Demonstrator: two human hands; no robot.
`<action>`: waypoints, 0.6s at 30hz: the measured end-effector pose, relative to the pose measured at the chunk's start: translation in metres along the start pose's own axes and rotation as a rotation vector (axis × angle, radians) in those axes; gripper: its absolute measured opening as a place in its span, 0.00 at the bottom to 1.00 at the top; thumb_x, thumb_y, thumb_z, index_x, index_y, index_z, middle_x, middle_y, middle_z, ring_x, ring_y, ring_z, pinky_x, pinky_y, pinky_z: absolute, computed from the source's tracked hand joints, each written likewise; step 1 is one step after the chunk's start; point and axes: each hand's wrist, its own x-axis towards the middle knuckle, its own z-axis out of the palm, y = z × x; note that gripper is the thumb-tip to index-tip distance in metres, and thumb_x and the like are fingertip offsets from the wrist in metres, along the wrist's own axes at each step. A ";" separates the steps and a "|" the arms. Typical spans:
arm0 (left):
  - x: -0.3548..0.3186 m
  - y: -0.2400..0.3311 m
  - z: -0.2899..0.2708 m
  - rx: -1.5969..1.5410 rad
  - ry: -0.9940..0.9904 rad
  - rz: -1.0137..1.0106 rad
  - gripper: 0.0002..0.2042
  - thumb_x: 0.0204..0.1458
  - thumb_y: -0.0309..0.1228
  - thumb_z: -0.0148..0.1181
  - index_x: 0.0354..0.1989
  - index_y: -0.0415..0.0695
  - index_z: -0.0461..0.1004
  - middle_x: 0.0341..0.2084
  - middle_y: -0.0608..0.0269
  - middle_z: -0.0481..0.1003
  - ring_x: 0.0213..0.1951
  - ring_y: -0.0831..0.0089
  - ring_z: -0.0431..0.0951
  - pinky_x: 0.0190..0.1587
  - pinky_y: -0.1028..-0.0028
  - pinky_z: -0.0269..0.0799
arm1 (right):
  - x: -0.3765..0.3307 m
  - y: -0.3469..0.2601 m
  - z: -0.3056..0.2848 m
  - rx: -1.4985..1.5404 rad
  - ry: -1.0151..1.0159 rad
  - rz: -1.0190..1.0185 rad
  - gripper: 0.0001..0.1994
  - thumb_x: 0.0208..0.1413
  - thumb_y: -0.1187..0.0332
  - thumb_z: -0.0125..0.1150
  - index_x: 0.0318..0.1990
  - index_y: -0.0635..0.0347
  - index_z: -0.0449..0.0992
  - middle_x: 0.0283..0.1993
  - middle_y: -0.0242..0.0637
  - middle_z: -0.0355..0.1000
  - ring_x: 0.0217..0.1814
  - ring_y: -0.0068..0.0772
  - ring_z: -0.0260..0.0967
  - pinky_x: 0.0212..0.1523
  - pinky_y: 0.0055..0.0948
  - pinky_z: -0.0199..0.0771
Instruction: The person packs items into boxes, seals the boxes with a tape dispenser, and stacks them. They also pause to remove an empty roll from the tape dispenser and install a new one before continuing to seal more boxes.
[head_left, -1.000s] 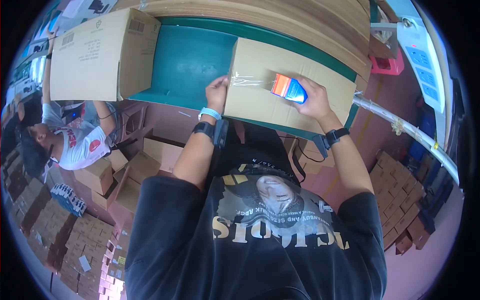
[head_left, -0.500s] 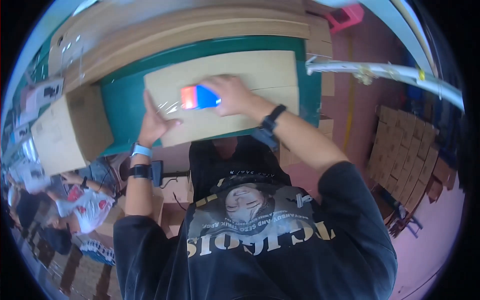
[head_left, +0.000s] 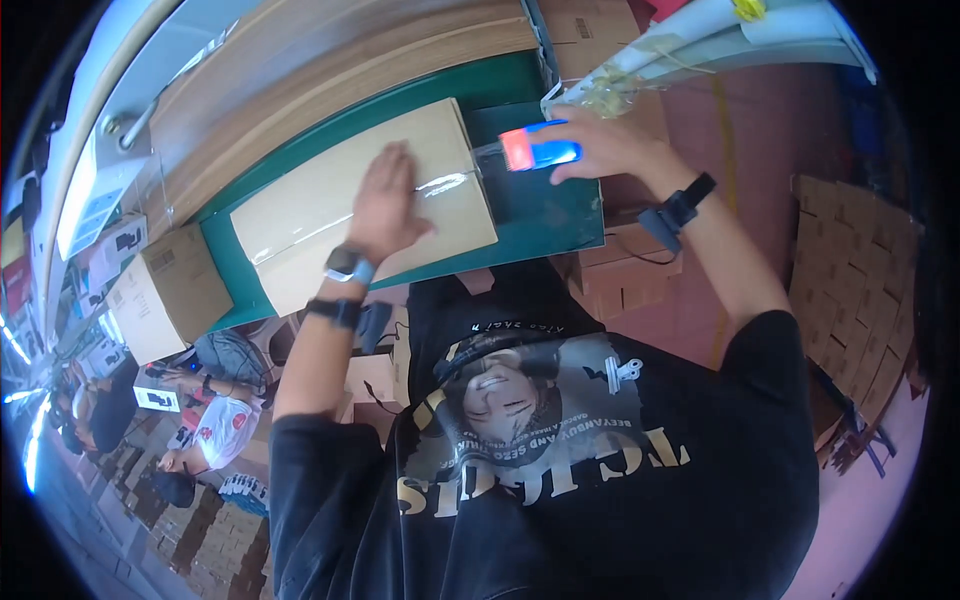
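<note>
The left hand (head_left: 387, 208) is lying flat on one long brown box (head_left: 310, 215), fingers close together and thumb sticking out; the right hand (head_left: 607, 150) is gripping one blue and orange tape dispenser (head_left: 547, 150); one strip of clear tape (head_left: 440, 185) is running from it over the box's right edge and along the top; the box is sitting shut on the green tabletop (head_left: 548, 215), so its inside is hiding; the dispenser is hovering past that edge, with green showing out to the tabletop's right end; a bit of green is also showing between this box and a second brown box (head_left: 200, 275) on the left; farther off, a person (head_left: 228, 430) is wearing a white top; many boxes (head_left: 852, 285) are standing piled at the right.
</note>
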 end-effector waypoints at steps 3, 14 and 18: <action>0.035 0.026 0.019 0.117 -0.024 0.118 0.46 0.26 0.36 0.80 0.59 0.29 0.66 0.66 0.37 0.60 0.70 0.42 0.57 0.72 0.58 0.56 | -0.021 0.025 0.005 -0.020 0.067 0.070 0.25 0.53 0.48 0.66 0.58 0.40 0.77 0.50 0.41 0.68 0.55 0.46 0.70 0.48 0.44 0.74; 0.054 0.044 0.030 0.203 -0.109 0.095 0.46 0.30 0.35 0.79 0.63 0.32 0.64 0.67 0.43 0.59 0.70 0.45 0.57 0.71 0.57 0.57 | 0.005 0.036 0.057 -0.066 0.135 0.132 0.17 0.53 0.52 0.65 0.48 0.44 0.81 0.40 0.46 0.76 0.40 0.49 0.78 0.39 0.45 0.77; 0.060 0.050 0.025 0.224 -0.140 0.261 0.42 0.35 0.34 0.75 0.63 0.33 0.65 0.67 0.46 0.62 0.70 0.46 0.58 0.72 0.58 0.56 | 0.008 0.027 0.059 -0.118 0.147 0.157 0.15 0.54 0.54 0.65 0.46 0.46 0.81 0.38 0.45 0.76 0.39 0.47 0.78 0.38 0.44 0.77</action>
